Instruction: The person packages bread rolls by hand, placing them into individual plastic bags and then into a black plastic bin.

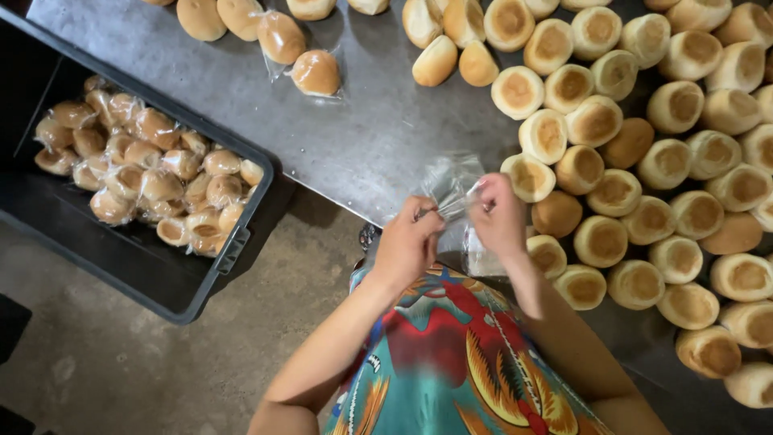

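My left hand (408,240) and my right hand (498,216) both pinch a thin clear plastic bag (449,187) just above the near edge of the grey metal table (354,137). The bag is crumpled and looks empty; its mouth is stretched between my fingers. A stack of more clear bags (481,259) lies under my right wrist. Many bare round buns (600,121) cover the table to the right of my hands; the nearest one (528,176) is beside my right hand.
A black crate (201,274) at the left holds several bagged buns (145,173). Two bagged buns (299,56) lie on the table at the far side with a few loose buns. Concrete floor (121,362) lies below the crate.
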